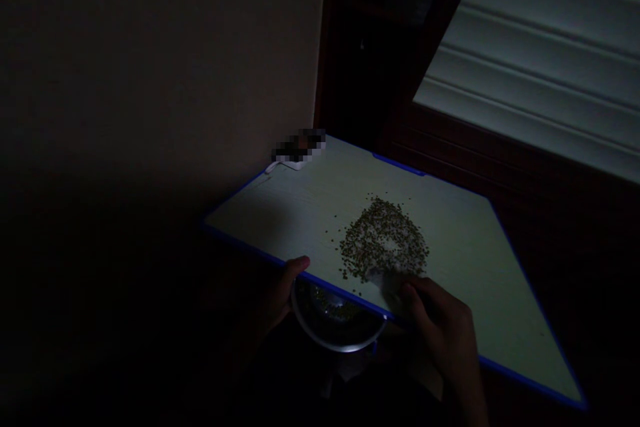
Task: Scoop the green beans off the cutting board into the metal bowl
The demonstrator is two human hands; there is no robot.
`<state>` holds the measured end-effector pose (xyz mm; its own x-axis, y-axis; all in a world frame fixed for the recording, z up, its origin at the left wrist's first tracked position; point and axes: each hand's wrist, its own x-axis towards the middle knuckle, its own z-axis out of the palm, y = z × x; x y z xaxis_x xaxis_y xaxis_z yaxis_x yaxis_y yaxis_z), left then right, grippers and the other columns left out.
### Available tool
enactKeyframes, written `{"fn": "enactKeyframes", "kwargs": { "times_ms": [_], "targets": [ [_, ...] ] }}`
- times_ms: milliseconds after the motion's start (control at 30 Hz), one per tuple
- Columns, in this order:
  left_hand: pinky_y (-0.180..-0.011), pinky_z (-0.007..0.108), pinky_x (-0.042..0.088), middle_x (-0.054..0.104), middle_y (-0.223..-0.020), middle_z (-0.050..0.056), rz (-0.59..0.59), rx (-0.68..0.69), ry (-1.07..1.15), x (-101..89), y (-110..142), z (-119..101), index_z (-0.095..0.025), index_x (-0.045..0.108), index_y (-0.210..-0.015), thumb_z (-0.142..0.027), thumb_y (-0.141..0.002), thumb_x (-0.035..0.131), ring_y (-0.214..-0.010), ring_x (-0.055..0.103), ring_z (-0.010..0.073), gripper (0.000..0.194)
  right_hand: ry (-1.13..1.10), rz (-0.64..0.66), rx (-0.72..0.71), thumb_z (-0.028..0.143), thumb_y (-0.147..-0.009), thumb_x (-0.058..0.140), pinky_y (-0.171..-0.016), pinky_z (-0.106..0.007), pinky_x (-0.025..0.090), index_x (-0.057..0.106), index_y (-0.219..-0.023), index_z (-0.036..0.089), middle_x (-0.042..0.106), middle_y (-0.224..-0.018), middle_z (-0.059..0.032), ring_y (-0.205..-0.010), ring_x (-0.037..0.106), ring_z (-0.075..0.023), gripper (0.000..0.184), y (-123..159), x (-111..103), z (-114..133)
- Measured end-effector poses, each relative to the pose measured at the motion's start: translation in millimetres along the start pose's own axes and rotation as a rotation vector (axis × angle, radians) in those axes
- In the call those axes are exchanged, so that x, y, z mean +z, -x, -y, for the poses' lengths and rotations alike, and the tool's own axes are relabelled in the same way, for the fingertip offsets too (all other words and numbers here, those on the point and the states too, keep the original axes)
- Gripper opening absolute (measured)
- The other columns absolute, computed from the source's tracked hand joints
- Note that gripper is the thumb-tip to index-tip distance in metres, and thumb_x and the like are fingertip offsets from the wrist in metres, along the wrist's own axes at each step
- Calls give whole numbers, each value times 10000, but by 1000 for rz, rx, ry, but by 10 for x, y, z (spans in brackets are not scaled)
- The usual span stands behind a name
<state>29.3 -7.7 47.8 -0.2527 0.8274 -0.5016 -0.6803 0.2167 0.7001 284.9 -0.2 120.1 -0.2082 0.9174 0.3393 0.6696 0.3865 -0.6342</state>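
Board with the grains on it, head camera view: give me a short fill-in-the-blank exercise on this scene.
The pale board has ____ trim along its edges. The left hand holds a round bowl ____ the board's near edge. Small grains lie heaped just beyond the right hand, and some lie in the ____.

Missing words: blue; below; bowl.

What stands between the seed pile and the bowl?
Nothing on the board blocks the seed pile. Only the blue edge lies between it and the bowl, which the left hand holds below that edge. The right hand lies to one side. Whether the edge is raised is unclear.
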Motion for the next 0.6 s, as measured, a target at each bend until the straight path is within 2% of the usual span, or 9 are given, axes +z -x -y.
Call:
{"fn": "enactKeyframes", "kwargs": {
  "times_ms": [167,300,467,600],
  "targets": [
    [-882,354,519,727,-1048,63,20,24,30,-52,-63,59,-183,624,-1143,-265,-704,732,-1010,663,254,459,-35,26,34,352,-904,541,-737,-285,543,693,-987,204,736,-968,-65,-850,697,-213,228,13,-19,7],
    [-895,364,516,722,-1062,79,15,-17,46,-31,-53,45,-171,601,-1182,-272,-712,727,-1033,654,257,498,-26,22,17,348,-895,556,-717,-269,537,697,-955,211,736,-935,-51,-827,697,-203,205,8,-8,-31],
    [-914,363,509,703,-1127,52,-26,25,47,-55,-73,66,-224,591,-1203,-267,-684,756,-1062,641,249,547,-48,58,12,357,-896,552,-691,-265,533,696,-896,208,733,-867,-45,-786,694,-201,208,7,-14,-38],
    [-945,372,489,690,-1159,62,-2,12,49,-73,-80,73,-212,600,-1187,-272,-692,752,-1081,631,251,521,-53,77,5,355,-900,546,-671,-254,525,698,-882,206,733,-864,-44,-775,688,-195,214,3,-25,-5]
  ]
}}
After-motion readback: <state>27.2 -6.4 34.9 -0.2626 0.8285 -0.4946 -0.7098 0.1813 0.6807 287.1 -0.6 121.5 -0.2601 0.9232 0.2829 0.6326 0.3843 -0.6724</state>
